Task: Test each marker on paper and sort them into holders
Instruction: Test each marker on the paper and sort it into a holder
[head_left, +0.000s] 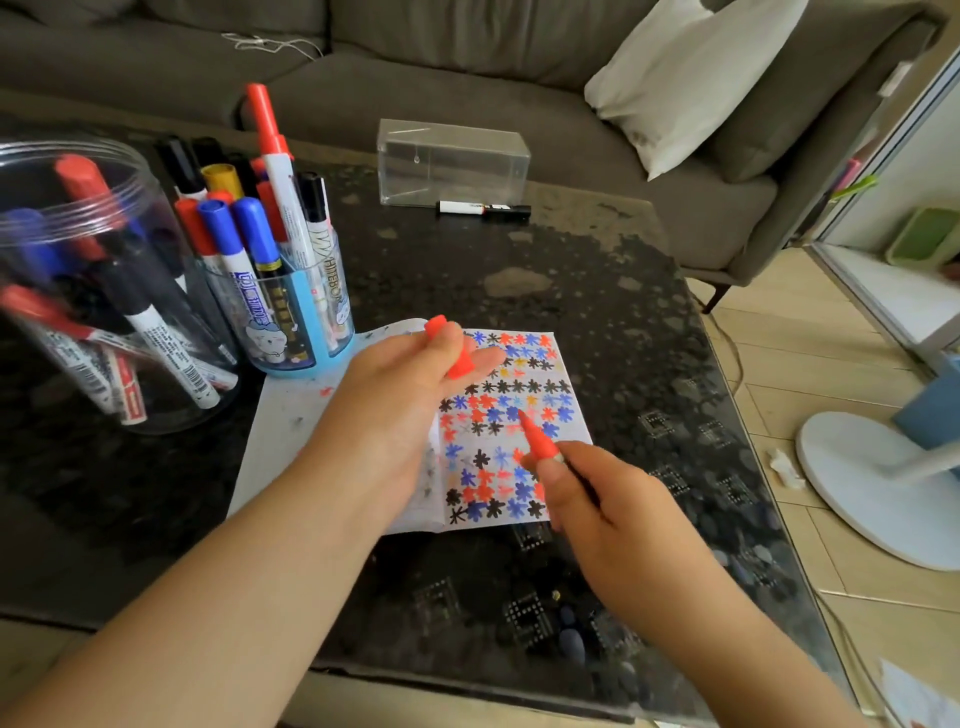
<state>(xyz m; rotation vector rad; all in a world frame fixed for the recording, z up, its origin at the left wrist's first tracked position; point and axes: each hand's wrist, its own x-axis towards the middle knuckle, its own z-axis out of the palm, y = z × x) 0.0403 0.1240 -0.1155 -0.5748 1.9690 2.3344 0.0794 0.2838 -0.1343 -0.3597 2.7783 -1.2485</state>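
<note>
My right hand grips the red marker, tip aimed away at the paper mid-counter. Left hand pinches its red cap just above the page. Blue holder and clear jar crowd the left edge; a clear box and black marker sit near the far edge.
</note>
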